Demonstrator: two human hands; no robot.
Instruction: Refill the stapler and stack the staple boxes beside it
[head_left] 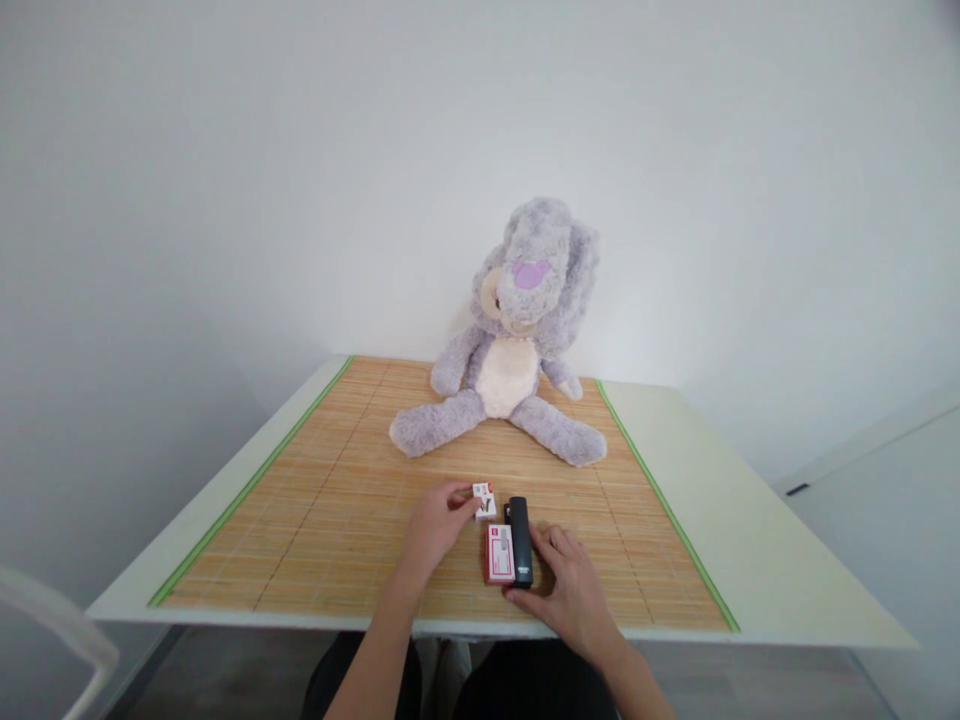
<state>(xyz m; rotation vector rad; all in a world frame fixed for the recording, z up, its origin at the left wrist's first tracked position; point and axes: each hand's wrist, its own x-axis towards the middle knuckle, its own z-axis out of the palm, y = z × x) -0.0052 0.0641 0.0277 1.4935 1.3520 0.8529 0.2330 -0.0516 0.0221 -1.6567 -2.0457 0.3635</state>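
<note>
My left hand (436,525) pinches a small white box (486,507) with a red corner and a dark staple-like picture on it, at its left side. A black stapler (520,545) lies lengthwise on the mat, pointing away from me. Against its left side sits a larger red-and-white box (499,556). My right hand (571,590) curls around the stapler's near part, fingers along its right side and thumb at its near end by the larger box. The small box is just beyond the larger one, left of the stapler's far end.
A grey plush rabbit (508,375) sits at the back of the bamboo mat (337,520), legs spread toward me. The mat has green edges and lies on a pale table (720,480) against a white wall. A white curved bar (60,610) shows at lower left.
</note>
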